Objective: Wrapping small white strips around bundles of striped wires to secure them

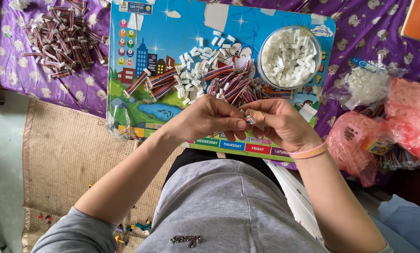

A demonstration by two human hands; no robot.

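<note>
My left hand (210,119) and my right hand (278,124) meet over the near edge of a colourful cartoon board (167,28). Both pinch a short multicoloured ribbon cable (250,120) between their fingertips. A pink band circles my right wrist. Just beyond my hands lies a heap of multicoloured cables (235,86) and a scatter of small white plastic connectors (196,75). A round clear tub (289,57) full of white connectors stands on the board at the right.
A pile of finished cables (62,40) lies on the purple cloth at far left. Clear bag of white parts (367,84) and pink bags (355,143) sit at right. A woven mat (64,154) covers the floor at left.
</note>
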